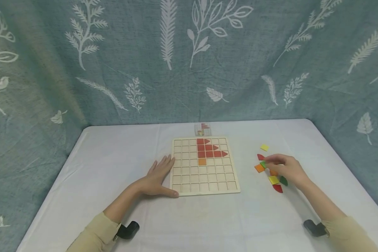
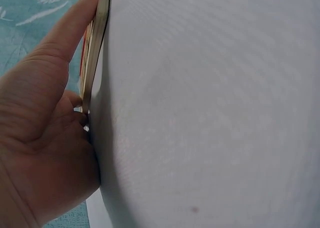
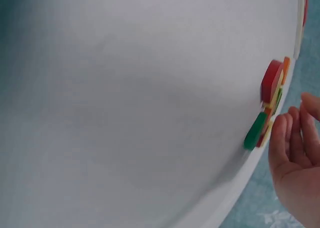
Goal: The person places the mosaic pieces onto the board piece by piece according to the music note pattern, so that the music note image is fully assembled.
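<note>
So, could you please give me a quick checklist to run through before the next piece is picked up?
1. Board braced: ok, the left hand touches its left edge.
2. Red pieces on the grid: ok, three rows, each ending in a pointed piece.
3. Orange square in a cell: ok, just below the red rows.
4. Pattern card readable: cannot tell, it is in view beyond the board but small.
5. Loose pieces spread apart: not ok, several lie bunched by the right hand.
</note>
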### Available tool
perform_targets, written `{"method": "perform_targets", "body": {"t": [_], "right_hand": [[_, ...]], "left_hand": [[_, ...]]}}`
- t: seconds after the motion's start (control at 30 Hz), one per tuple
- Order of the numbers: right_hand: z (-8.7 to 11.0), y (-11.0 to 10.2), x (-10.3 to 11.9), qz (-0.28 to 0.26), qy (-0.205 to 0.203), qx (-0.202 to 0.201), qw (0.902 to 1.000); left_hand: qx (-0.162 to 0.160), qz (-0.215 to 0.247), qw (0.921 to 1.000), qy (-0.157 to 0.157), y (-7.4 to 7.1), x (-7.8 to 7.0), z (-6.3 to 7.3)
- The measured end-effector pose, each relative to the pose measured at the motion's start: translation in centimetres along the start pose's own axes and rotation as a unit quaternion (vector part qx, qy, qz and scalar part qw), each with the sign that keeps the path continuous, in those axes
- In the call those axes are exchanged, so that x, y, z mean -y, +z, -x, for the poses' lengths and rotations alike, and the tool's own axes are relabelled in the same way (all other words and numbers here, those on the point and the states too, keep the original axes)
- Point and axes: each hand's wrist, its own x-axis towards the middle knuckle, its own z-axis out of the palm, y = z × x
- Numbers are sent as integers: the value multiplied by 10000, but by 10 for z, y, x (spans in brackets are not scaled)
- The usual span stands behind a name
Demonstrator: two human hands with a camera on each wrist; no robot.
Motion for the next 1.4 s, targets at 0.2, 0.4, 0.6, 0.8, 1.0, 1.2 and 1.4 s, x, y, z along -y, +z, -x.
{"method": "perform_targets", "body": {"t": [0.2,0.4,0.6,0.8,1.0,1.2,1.4], "right_hand": [[2,-2,-3,428,-29,-103,9990],[-2,3,2,750,14,-133,9971],[-4,8,4,1067,-274,-254,9936],[-4,10,6,1057,-175,-341,9937],[-3,9,7,939,-23,-348,9950],[-2,9,9,342,131,-365,9987],[-3,19,20,-335,128,-179,9992]], "left_hand": [[11,-8,10000,-22,1,2,0],[15,-18,10000,1,1,3,0],[11,1,10000,30,1,3,-1],[34,-1,10000,35,0,3,-1],[20,-12,10000,58,0,4,-1],[23,-9,10000,73,0,4,-1],[35,60,9999,104,-1,3,0]]}}
